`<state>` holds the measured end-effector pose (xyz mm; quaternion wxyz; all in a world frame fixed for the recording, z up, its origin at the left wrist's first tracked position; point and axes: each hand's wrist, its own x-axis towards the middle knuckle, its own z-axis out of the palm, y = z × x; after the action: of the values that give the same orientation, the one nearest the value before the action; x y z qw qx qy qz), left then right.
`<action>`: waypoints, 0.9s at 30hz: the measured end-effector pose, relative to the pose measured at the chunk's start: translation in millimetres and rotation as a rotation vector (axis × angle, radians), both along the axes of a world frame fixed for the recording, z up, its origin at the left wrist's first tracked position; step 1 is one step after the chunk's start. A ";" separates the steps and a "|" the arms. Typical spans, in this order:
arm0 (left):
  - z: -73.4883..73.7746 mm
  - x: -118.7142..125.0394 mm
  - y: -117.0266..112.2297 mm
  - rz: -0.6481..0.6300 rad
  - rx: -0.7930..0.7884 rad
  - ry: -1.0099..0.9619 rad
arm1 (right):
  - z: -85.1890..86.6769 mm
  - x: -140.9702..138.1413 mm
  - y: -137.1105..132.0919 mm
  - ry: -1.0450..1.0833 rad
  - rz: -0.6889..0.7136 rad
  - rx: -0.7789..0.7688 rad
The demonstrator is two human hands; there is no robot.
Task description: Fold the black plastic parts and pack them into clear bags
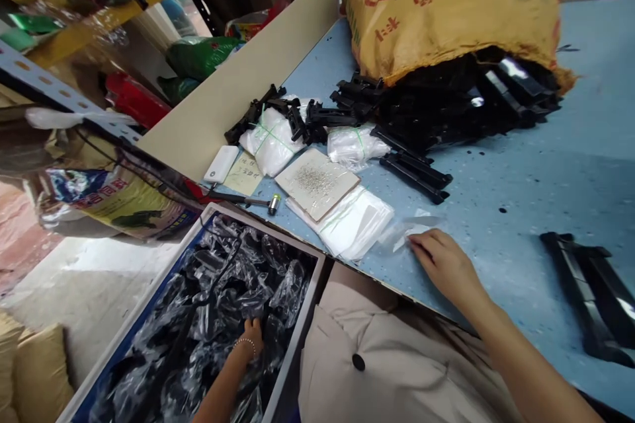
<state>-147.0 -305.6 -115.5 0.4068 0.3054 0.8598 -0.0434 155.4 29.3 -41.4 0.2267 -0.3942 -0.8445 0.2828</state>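
My left hand (252, 338), with a beaded bracelet at the wrist, reaches into a bin. Its fingers are curled against a bagged black plastic part; their tips are partly hidden. Many similar black parts in clear bags (218, 304) fill the bin (307, 317). On the blue table, my right hand (441, 258) pinches a clear plastic bag (397, 232) between thumb and fingers. Left of that bag lies a stack of flat plastic bags (360, 225). A square tile covered in small specks (317, 182) rests partly on the stack.
A yellow woven sack (446, 6) spills black parts (446, 102) onto the table (501, 178). Two tied bag bundles (272, 142), a small hammer (272, 203), a note and a white device (221, 164) lie leftward. Long black parts (590, 291) lie at right.
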 end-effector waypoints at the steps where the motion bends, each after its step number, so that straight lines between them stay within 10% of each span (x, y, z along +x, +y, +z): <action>1: 8.0 -0.4 12.3 -0.030 0.019 -0.044 | 5.4 -2.0 -1.1 0.049 -0.036 -0.097; 5: 53.1 33.7 95.8 -0.174 0.215 -0.293 | 31.7 -16.7 -9.9 0.431 -0.216 -0.790; 9: 103.4 110.4 192.5 -0.250 1.052 -0.455 | 51.9 -29.7 -19.5 0.808 -0.266 -1.252; 11: 118.0 140.1 228.1 -0.207 1.207 -0.500 | 58.8 -24.7 -19.6 0.901 -0.271 -1.244; 15: 124.6 162.9 264.9 0.098 1.038 -0.836 | 70.3 4.2 -17.6 0.895 -0.292 -1.036; 21: 124.1 169.6 276.6 0.470 0.855 -1.236 | 70.7 17.2 -30.1 0.582 -0.204 -0.723; 27: 126.0 166.7 276.0 0.589 0.660 -1.403 | 69.2 24.4 -27.2 0.666 -0.230 -0.838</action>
<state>19.7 -29.5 10.5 0.7328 0.1277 0.4198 0.5201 179.8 2.1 27.8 0.3346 -0.4296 -0.4937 0.6780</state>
